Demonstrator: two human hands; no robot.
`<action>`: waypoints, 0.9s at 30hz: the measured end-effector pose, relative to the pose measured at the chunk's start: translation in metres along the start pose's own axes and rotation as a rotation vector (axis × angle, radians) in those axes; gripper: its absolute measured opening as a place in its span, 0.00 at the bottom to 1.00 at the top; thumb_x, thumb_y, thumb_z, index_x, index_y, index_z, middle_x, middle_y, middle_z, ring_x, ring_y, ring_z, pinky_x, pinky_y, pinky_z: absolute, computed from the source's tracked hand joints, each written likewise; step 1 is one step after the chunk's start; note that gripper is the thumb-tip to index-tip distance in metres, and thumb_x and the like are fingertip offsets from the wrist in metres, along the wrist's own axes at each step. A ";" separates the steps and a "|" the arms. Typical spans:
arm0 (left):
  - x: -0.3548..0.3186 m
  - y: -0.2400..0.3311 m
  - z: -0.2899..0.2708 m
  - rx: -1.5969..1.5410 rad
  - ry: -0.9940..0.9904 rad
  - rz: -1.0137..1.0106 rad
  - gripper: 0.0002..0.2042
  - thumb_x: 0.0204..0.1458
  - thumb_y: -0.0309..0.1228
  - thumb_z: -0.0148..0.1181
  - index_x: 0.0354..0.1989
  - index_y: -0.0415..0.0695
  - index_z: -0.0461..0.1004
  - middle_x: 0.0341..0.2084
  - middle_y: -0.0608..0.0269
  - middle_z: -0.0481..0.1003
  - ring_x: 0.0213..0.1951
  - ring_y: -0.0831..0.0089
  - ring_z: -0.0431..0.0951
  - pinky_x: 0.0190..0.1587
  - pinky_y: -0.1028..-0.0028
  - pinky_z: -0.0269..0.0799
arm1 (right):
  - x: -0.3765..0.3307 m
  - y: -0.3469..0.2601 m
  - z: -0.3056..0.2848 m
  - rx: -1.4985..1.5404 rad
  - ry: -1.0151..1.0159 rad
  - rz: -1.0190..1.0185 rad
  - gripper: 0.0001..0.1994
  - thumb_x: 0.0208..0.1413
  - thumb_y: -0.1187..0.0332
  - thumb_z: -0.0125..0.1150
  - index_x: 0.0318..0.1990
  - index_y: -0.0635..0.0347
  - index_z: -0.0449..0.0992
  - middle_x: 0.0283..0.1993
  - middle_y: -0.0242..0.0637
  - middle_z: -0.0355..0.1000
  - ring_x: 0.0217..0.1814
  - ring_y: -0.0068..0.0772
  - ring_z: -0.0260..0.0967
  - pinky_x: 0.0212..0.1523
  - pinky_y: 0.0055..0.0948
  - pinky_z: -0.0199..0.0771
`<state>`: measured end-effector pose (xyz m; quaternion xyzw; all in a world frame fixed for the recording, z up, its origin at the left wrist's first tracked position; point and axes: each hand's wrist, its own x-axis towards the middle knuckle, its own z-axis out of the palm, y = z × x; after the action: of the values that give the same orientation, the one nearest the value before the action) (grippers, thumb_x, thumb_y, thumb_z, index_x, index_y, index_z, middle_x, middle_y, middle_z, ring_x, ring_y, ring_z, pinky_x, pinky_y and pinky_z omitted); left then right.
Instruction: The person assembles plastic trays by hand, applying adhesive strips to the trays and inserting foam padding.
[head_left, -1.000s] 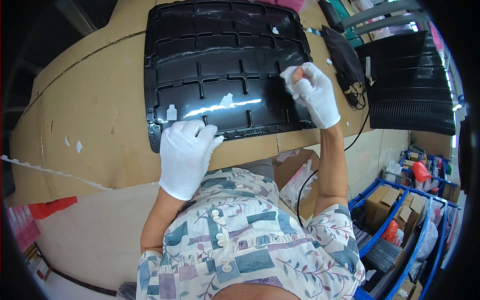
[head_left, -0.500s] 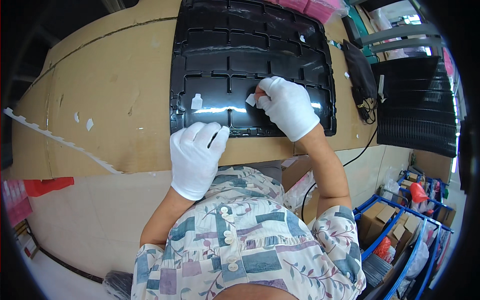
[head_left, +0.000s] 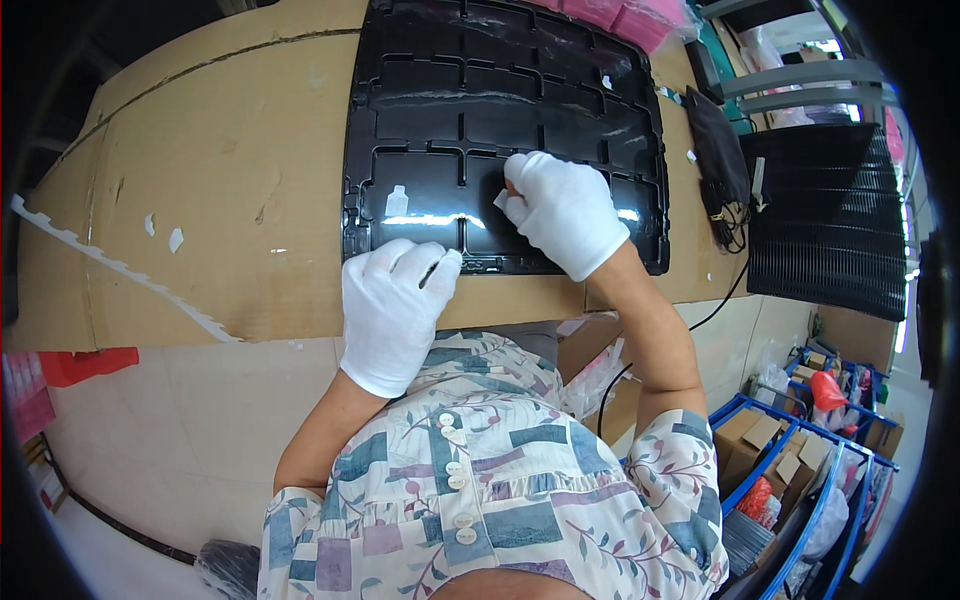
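Note:
A black plastic tray point(head_left: 495, 110) with a grid of shallow compartments lies on the cardboard-covered table in front of me. My right hand point(head_left: 570, 212), in a white glove, is over the tray's near row with its fingers closed in a pinch. A small white paper-like piece point(head_left: 501, 199) shows at those fingertips, partly hidden. Gloved as well, my left hand point(head_left: 396, 310) sits at the tray's front edge, fingers curled together; what they grip, if anything, is hidden. Just beyond it, a small white bottle-shaped piece point(head_left: 397, 201) lies in the near left compartment.
White scraps point(head_left: 176, 240) and a toothed white strip point(head_left: 120, 268) lie on the cardboard point(head_left: 220, 180) at left. A black pouch with cords point(head_left: 718, 150) and a ribbed black panel point(head_left: 825, 220) are at right. Pink packages point(head_left: 640, 20) sit behind the tray; blue shelving point(head_left: 745, 480) stands lower right.
My right hand has shifted slightly left and turned a little over the same compartment, covering more of the white piece. The left hand stays at the tray's edge.

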<state>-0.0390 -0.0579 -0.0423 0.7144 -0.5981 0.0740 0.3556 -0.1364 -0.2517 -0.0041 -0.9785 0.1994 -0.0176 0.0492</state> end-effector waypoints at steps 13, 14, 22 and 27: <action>-0.001 -0.003 0.002 -0.044 0.013 -0.013 0.14 0.38 0.19 0.62 0.36 0.45 0.79 0.28 0.63 0.76 0.28 0.65 0.76 0.25 0.67 0.70 | -0.010 0.026 -0.024 0.709 0.043 0.273 0.04 0.56 0.81 0.55 0.38 0.68 0.74 0.31 0.37 0.76 0.35 0.23 0.77 0.39 0.22 0.77; -0.001 -0.003 0.002 -0.047 -0.010 -0.011 0.14 0.38 0.19 0.62 0.36 0.46 0.79 0.28 0.63 0.76 0.28 0.65 0.76 0.25 0.67 0.70 | -0.014 0.026 -0.018 0.688 -0.017 0.260 0.05 0.56 0.82 0.56 0.40 0.69 0.75 0.31 0.37 0.76 0.35 0.23 0.77 0.39 0.22 0.77; 0.001 -0.003 0.000 -0.010 -0.004 0.003 0.15 0.38 0.20 0.62 0.37 0.46 0.79 0.28 0.63 0.76 0.28 0.65 0.76 0.24 0.67 0.70 | -0.005 0.006 -0.010 0.381 -0.068 0.124 0.04 0.53 0.78 0.61 0.35 0.68 0.78 0.26 0.44 0.76 0.30 0.37 0.79 0.33 0.29 0.76; -0.002 -0.004 0.002 -0.049 -0.015 -0.009 0.15 0.38 0.20 0.62 0.38 0.46 0.78 0.27 0.63 0.76 0.26 0.65 0.75 0.22 0.68 0.69 | -0.004 0.000 -0.005 0.284 -0.045 0.130 0.06 0.52 0.67 0.60 0.30 0.60 0.76 0.27 0.45 0.74 0.32 0.50 0.75 0.34 0.43 0.74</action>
<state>-0.0365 -0.0578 -0.0468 0.7087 -0.5990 0.0524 0.3690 -0.1407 -0.2509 0.0009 -0.9468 0.2568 -0.0203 0.1927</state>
